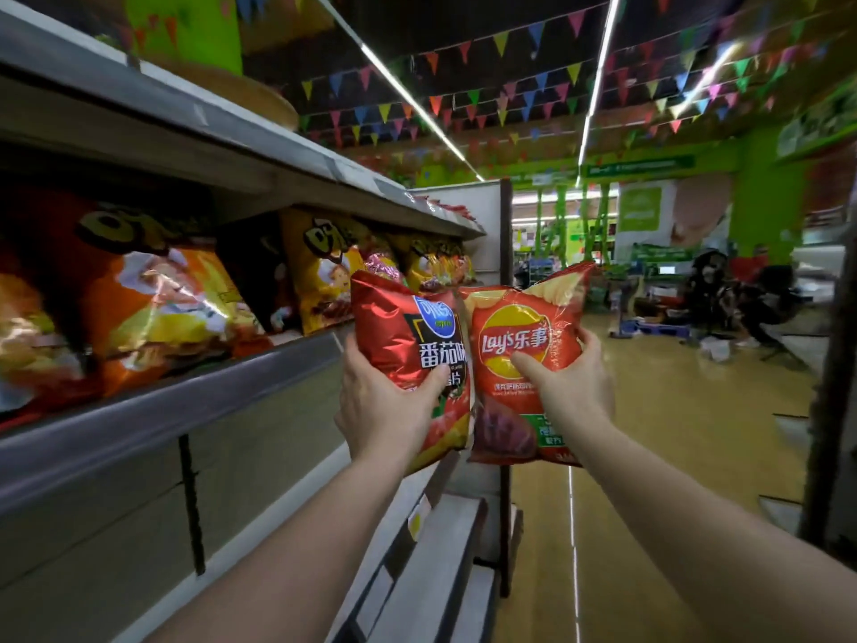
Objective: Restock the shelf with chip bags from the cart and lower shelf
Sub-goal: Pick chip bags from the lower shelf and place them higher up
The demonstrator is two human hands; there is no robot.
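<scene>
My left hand (380,401) grips a shiny dark-red tomato-flavour chip bag (408,331) with a blue oval logo. My right hand (568,387) grips a red Lay's chip bag (514,327), thumb across its front. Both bags are upright, side by side and touching, held in the air just right of the grey shelf (185,387) at about its height. That shelf carries several orange and yellow chip bags (153,308). No cart is in view.
A grey upper shelf (208,127) overhangs the stocked one. Lower white shelves (431,559) run below my arms. The yellow aisle floor (649,433) stretches ahead; dark seated figures and clutter (742,304) lie far right. A dark post (830,364) stands at the right edge.
</scene>
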